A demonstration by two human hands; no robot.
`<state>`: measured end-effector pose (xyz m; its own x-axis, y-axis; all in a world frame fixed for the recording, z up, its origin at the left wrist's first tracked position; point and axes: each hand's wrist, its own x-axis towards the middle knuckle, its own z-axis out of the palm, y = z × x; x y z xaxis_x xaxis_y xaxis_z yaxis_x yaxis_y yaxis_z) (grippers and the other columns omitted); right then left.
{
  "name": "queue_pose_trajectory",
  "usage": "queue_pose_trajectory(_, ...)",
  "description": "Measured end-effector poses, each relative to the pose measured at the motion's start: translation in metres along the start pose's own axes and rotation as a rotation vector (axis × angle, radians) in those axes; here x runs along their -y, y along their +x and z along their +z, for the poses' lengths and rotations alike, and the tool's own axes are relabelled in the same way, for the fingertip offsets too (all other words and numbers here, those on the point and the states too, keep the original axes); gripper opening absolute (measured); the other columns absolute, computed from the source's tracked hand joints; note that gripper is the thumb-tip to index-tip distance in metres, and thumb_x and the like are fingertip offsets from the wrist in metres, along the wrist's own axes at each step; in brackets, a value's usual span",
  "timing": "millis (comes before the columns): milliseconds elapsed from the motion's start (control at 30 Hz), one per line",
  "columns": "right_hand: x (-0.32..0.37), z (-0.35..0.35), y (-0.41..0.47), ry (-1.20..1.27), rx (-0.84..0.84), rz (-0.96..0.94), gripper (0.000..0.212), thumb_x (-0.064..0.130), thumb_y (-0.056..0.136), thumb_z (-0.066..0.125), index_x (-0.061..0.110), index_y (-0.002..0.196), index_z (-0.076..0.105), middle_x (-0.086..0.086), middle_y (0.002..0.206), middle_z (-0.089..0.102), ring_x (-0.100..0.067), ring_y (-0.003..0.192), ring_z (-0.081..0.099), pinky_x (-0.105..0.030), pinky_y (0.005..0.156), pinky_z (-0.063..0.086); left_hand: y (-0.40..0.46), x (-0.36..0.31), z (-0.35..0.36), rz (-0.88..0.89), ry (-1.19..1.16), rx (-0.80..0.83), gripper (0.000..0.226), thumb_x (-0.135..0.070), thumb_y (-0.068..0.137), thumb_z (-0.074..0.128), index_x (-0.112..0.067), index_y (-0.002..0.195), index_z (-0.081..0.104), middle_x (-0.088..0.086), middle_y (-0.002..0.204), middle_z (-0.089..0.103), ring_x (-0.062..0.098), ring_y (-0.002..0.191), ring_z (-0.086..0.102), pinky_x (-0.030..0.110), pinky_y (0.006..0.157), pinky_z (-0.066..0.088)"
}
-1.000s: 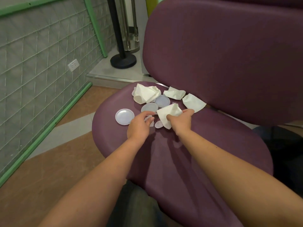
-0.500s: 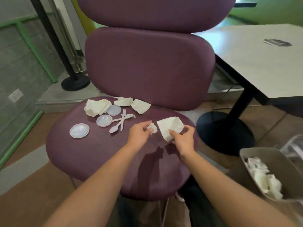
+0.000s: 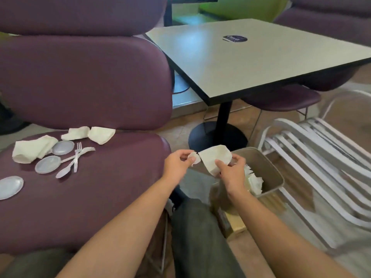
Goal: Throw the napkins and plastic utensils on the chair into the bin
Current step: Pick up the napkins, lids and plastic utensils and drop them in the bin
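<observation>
Nearest the camera, both forearms reach forward over the person's dark trousers. The right hand (image 3: 230, 171) pinches a crumpled napkin (image 3: 215, 157) between thumb and curled fingers, holding it at the near-left rim of the bin (image 3: 270, 173), not yet over its middle. The left hand (image 3: 177, 164) pinches a small white piece (image 3: 194, 157), plastic or paper I cannot tell, just beside the napkin and touching its edge. Neither has been let go.

The bin stands on the floor to the right of the chair (image 3: 100, 187) and already holds a heap of white napkins (image 3: 254, 180), so part of the clearing looks done.

Much is left. On the chair seat, further left, lie a spoon (image 3: 63, 171) and two forks (image 3: 79, 151) crossing one another, three round plastic lids (image 3: 48, 164), one set apart at the left edge, a large folded napkin (image 3: 33, 148) and two smaller napkins (image 3: 92, 133) against the backrest.

Beyond stand a bench (image 3: 251, 57) on a black pedestal and, to the right, a white slatted chair (image 3: 321, 157).
</observation>
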<state>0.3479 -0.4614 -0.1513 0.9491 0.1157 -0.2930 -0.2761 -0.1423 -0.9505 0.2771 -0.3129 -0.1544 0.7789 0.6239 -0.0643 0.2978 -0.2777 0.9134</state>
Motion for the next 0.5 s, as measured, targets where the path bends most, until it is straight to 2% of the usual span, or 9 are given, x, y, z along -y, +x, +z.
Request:
queue_pose_trajectory(33,-0.001,-0.013,0.006,-0.014,-0.035,0.007,0.050,0.013,0.085,0.072,0.021,0.120,0.038,-0.008,0.116,0.057,-0.025,0.104,0.060,-0.049,0.095,0.052,0.002,-0.001,0.013,-0.003,0.000,0.019,0.020,-0.023,0.089,0.070,-0.026,0.108,0.069,-0.013,0.091,0.066,0.001,0.083,0.060,0.011,0.069,0.046)
queue_pose_trajectory(133,-0.004,-0.042,0.026,-0.071,-0.127,0.038,0.051,0.016,0.085,0.071,0.018,0.125,0.039,-0.011,0.122,0.056,-0.030,0.108,0.058,-0.048,0.099,0.049,0.006,-0.002,0.045,-0.025,-0.027,0.061,0.017,-0.023,0.087,0.071,-0.027,0.103,0.066,-0.006,0.095,0.069,0.012,0.089,0.065,0.031,0.081,0.055)
queue_pose_trajectory(167,-0.004,-0.048,0.033,-0.086,-0.151,0.052,0.051,0.017,0.085,0.072,0.018,0.124,0.039,-0.011,0.122,0.057,-0.031,0.108,0.059,-0.047,0.099,0.049,0.007,-0.002,0.053,-0.033,-0.023,0.070,0.015,-0.022,0.087,0.071,-0.026,0.101,0.067,-0.006,0.093,0.069,0.013,0.089,0.065,0.033,0.082,0.055)
queue_pose_trajectory(267,-0.005,-0.059,0.057,-0.118,-0.193,0.082,0.050,0.021,0.083,0.075,0.018,0.119,0.040,-0.013,0.121,0.059,-0.035,0.105,0.061,-0.050,0.097,0.049,0.012,-0.003,0.077,-0.038,-0.010,0.091,0.010,-0.022,0.087,0.071,-0.026,0.096,0.068,-0.009,0.087,0.067,0.012,0.086,0.064,0.029,0.078,0.055)
queue_pose_trajectory(400,-0.012,-0.065,0.079,-0.183,-0.135,0.177,0.074,0.038,0.083,0.071,0.021,0.144,0.033,-0.012,0.139,0.048,-0.038,0.115,0.056,-0.053,0.100,0.046,0.018,-0.002,0.094,-0.012,0.045,0.133,0.010,-0.025,0.089,0.069,-0.026,0.099,0.071,-0.011,0.089,0.068,0.008,0.085,0.063,0.017,0.070,0.047)
queue_pose_trajectory(467,-0.017,-0.069,0.082,-0.222,-0.113,0.190,0.069,0.038,0.087,0.066,0.021,0.146,0.036,-0.011,0.143,0.042,-0.036,0.119,0.053,-0.053,0.101,0.046,0.023,-0.003,0.103,-0.006,0.056,0.151,0.014,-0.025,0.089,0.069,-0.024,0.103,0.072,-0.011,0.089,0.068,0.007,0.085,0.063,0.019,0.073,0.049)
queue_pose_trajectory(500,-0.018,-0.071,0.081,-0.213,-0.081,0.186,0.062,0.037,0.088,0.065,0.019,0.142,0.043,-0.011,0.140,0.046,-0.034,0.117,0.054,-0.051,0.101,0.046,0.026,-0.004,0.108,-0.004,0.052,0.162,0.014,-0.024,0.089,0.069,-0.024,0.103,0.072,-0.011,0.088,0.067,0.006,0.084,0.063,0.021,0.075,0.050)
